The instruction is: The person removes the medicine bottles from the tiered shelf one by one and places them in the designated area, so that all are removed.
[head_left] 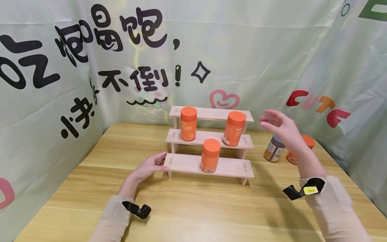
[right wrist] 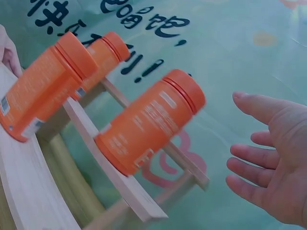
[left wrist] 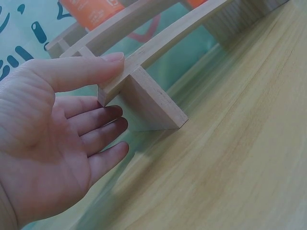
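A three-step wooden display stand (head_left: 184, 163) stands on the table. My left hand (head_left: 150, 166) holds the left end of its lowest step, the thumb along the board's edge and the fingers by its end. On that lowest step is an orange jar (head_left: 210, 156). The middle step bears a second orange jar (head_left: 188, 124) at left and a third orange jar (head_left: 234, 129) at right. To the right of the stand, my right hand (head_left: 279, 126) is raised in the air, fingers loosely extended and holding nothing; the right wrist view shows its bare palm (right wrist: 288, 167).
On the right of the table (head_left: 181, 215), below and behind my right hand, stand a grey-lidded jar (head_left: 273, 149) and another orange jar (head_left: 307, 142), partly hidden by the forearm. A printed cloth backdrop (head_left: 257, 50) hangs behind the table and at both sides.
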Tool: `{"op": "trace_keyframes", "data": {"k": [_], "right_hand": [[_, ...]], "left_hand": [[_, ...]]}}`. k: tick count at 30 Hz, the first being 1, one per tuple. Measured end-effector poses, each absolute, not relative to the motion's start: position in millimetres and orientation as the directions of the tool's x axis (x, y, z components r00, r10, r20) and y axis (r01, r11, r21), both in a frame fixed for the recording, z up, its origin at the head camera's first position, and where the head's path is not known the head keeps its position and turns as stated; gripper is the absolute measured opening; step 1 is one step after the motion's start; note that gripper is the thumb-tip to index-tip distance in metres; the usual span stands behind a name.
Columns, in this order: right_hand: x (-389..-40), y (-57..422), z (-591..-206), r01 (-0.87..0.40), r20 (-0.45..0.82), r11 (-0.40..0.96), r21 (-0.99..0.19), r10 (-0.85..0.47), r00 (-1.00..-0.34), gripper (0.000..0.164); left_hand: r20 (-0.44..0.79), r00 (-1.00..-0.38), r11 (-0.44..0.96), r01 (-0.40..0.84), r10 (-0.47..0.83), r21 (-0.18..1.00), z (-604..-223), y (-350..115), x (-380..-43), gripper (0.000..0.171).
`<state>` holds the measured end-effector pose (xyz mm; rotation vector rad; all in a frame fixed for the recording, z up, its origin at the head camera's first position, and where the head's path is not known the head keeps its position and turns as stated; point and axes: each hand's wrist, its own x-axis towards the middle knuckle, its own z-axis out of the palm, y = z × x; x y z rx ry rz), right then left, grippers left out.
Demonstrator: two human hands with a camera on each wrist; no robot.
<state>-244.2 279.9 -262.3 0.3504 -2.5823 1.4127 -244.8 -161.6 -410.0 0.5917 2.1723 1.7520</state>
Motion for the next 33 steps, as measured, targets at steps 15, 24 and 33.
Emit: {"op": "trace_keyframes", "data": {"k": [15,24,33], "right_hand": [[-259,241,-269,-0.329,0.232,0.489,-0.808,-0.249,-0.940,0.070],[-265,228,-278,-0.367,0.259,0.462,-0.807,-0.282,-0.924,0.069],[-268,220,-284,-0.363,0.272,0.453,-0.814,-0.256,-0.928,0.066]], "left_hand": [[0.038,-0.872,0.177,0.142,0.488,0.974,-413,-163,-248,0.082],[0.037,-0.871,0.172,0.139,0.491,0.975,-414,-163,-247,0.082],[0.034,-0.873,0.170,0.133,0.487,0.977,-413,-163,-248,0.083]]}}
